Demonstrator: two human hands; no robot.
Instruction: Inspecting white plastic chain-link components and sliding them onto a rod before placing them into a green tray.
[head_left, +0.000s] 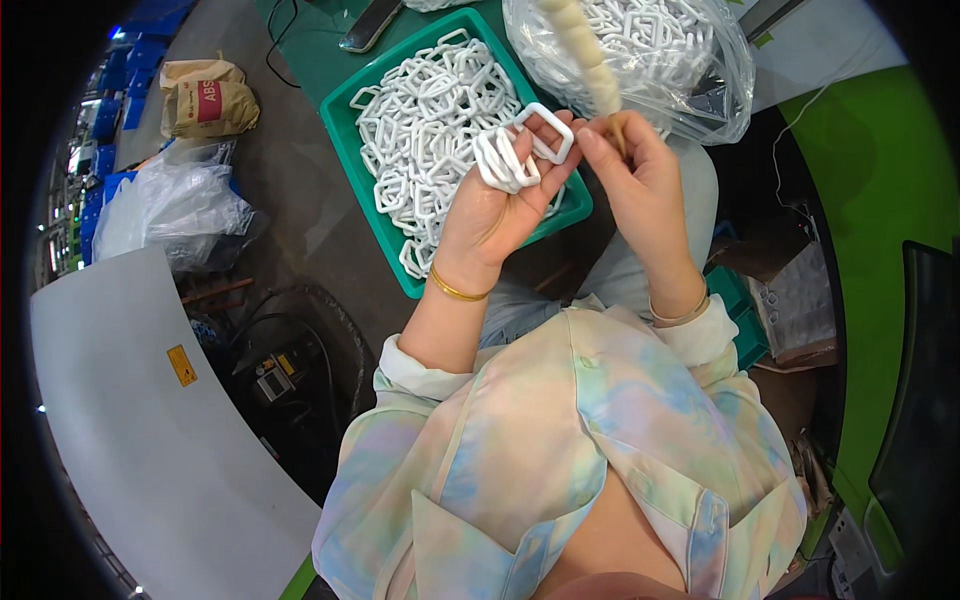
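- Your left hand is palm up over the near right part of the green tray, the thumb bent over a small stack of white rings, so its grip is closed on them.
- Those rings stand face to face in your palm; their long sides run away from you, leaning a little left at the far end.
- One single white ring sits apart from the stack, at your left fingers; its long axis slants from far left to near right, its opening facing up toward you.
- Your right hand is closed on the thin brown end of a pale, knobbly stick, just right of the single ring. Whether your right fingertips touch that ring, you cannot tell from here.
- The stick's long axis points away from you, tilted left, its far end running out of view.
- Many loose rings fill the tray, lying at mixed angles; a clear plastic bag beyond your right hand holds more.
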